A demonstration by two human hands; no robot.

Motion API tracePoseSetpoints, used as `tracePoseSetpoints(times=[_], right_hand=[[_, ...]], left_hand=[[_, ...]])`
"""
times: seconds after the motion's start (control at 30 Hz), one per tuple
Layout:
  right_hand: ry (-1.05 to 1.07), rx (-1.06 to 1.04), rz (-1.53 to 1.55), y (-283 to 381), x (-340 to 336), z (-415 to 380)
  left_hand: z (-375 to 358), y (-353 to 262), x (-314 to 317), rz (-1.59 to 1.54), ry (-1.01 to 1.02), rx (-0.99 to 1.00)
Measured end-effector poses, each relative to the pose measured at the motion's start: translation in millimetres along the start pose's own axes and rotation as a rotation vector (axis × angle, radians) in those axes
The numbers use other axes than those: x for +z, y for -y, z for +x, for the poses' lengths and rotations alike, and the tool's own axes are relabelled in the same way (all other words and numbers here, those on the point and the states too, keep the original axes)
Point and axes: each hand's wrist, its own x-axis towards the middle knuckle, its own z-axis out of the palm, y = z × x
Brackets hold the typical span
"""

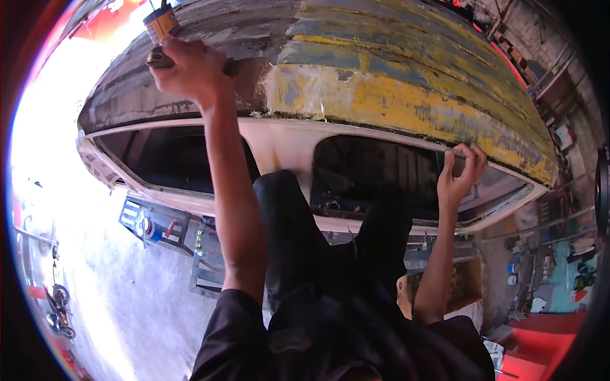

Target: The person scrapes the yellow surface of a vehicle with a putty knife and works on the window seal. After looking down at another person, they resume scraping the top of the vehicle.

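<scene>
Dark short sleeves and a dark shirt [343,336] lie closest, with black trousers [286,216] in front of a pale-bodied vehicle [289,149] whose ridged roof [394,95] is worn grey-brown on the left and patchy yellow and blue-grey on the right. The person's left hand [190,66] is over the grey-brown part, fingers closed around a tool with a dark, rounded handle end [159,58]; its working end cannot be made out. Just beyond those knuckles stands a blue-and-yellow cylindrical can [162,24]. The right hand [462,168] is spread, thumb apart from bent fingers, its tips at the roof's near edge above the dark side window [375,171]. Between the hands runs a long stretch of that edge, with ragged flakes near its middle, and the ridged surface extends away beyond both. Below and to the left, a dark slatted worktop [203,247] carries a blue-sided round container [149,230], and pale grey floor [146,286] spreads outward from it. Under the right forearm is a brown open-topped box [470,279].
</scene>
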Motion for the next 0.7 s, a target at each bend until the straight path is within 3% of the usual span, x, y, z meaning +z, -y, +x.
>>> tracePoseSetpoints(times=[0.13,0.23,0.33,0.47,0.57,0.67,0.7], right_hand=[[0.011,-0.008,-0.026,1.3,-2.6,-0.6],[-0.003,0.002,-0.001,0.6,-0.1,-2.3],[0.007,0.003,-0.001,-0.4,-0.7,-2.2],[0.013,0.006,-0.023,-3.3,-0.4,-3.1],[0.001,0.012,-0.021,-4.5,1.4,-5.3],[0.012,0.011,-0.014,-1.8,-0.9,-2.7],[0.013,0.012,-0.026,-0.7,-1.1,-1.7]], left_hand=[[-17.8,5.0,8.7,0.132,0.064,0.020],[6.3,-4.4,-0.3,0.004,0.013,0.003],[-23.0,10.2,16.9,0.130,-0.021,0.073],[-2.3,10.0,3.8,0.075,0.086,0.097],[2.5,8.2,-2.2,0.071,-0.064,0.009],[-39.7,11.9,17.8,0.027,-0.003,-0.137],[-36.4,9.4,17.2,0.091,0.049,-0.003]])
